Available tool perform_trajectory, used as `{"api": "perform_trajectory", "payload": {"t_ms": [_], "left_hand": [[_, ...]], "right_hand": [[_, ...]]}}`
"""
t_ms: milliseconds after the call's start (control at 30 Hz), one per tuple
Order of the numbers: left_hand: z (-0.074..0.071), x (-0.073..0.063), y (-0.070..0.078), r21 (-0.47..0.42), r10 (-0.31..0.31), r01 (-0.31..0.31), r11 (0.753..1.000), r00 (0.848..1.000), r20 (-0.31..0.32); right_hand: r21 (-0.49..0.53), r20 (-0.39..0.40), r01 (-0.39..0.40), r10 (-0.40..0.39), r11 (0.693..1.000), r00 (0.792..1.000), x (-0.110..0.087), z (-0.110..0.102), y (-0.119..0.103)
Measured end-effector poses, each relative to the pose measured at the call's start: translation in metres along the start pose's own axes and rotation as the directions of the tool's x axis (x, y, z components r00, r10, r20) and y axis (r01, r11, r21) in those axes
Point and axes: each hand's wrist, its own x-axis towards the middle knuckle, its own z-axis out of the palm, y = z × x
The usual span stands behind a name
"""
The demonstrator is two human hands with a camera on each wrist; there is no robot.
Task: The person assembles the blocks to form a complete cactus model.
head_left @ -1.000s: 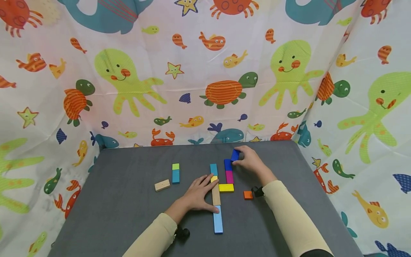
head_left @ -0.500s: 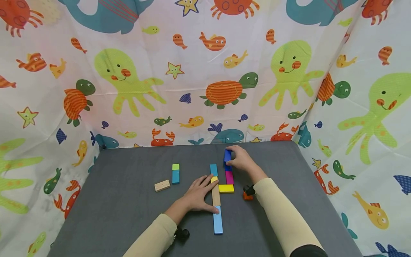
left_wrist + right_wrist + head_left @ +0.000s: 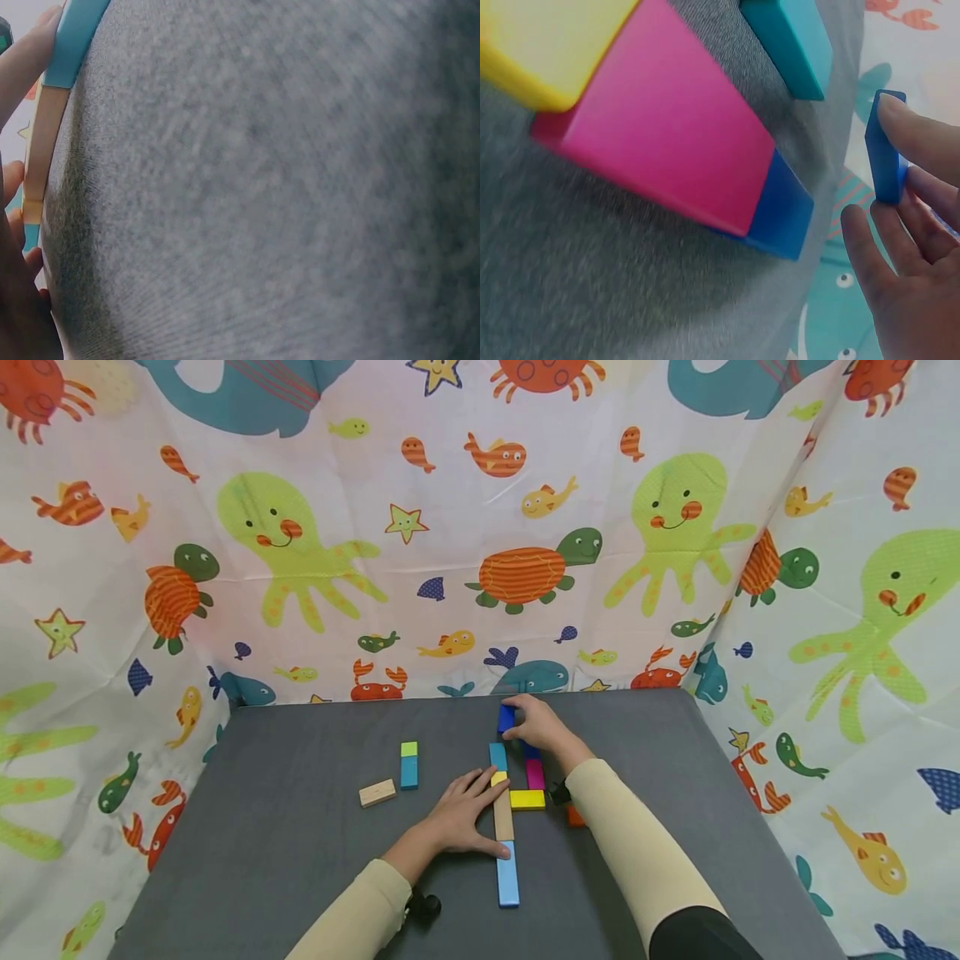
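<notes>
My right hand point(image 3: 543, 727) pinches a blue block point(image 3: 506, 718) between thumb and fingers, just beyond the teal block point(image 3: 498, 755) at the far end of a column. In the right wrist view, the held block point(image 3: 885, 154) appears raised off the cloth. Spread along the column, my left hand point(image 3: 459, 820) touches it with thumb and fingertips, partly covering a small yellow block point(image 3: 498, 777), a wooden block point(image 3: 503, 818) and a light blue block point(image 3: 507, 881). A yellow block point(image 3: 527, 800) branches right, leading to a magenta block point(image 3: 535, 773) and another blue block point(image 3: 530, 751), partly hidden by my right hand.
Left of the column lie a loose wooden block point(image 3: 377, 792) and a teal block point(image 3: 408, 772) with a lime block point(image 3: 408, 748) at its end. My right sleeve partly hides an orange block point(image 3: 575, 816). A patterned curtain point(image 3: 450, 527) rises behind the grey table point(image 3: 300, 860).
My right hand has carried the blue block leftward, from beside the far end of the right-hand branch, past that branch, to the column's far end. My left hand has stayed in place.
</notes>
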Motion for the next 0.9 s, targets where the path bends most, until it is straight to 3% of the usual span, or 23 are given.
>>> {"api": "perform_trajectory", "payload": {"t_ms": [167,633,767,900], "left_hand": [[-0.004,-0.003,0.001,-0.001,0.026,-0.026,1.000,1.000,-0.013],[-0.007,0.000,0.006,0.071,-0.009,0.008,0.997,1.000,0.023],[-0.007,0.000,0.005,0.059,-0.002,0.000,0.998,1.000,0.020],[-0.006,0.000,0.004,0.037,0.010,-0.010,0.999,1.000,0.012]], "right_hand": [[-0.002,0.025,-0.018,0.018,1.000,1.000,0.010,0.009,-0.004],[-0.076,0.116,-0.063,0.071,0.995,0.991,0.016,0.019,-0.010],[-0.100,0.154,-0.020,0.035,0.995,0.988,0.015,0.017,-0.011],[-0.077,0.118,0.054,-0.045,0.996,0.992,0.014,0.010,-0.017]]}}
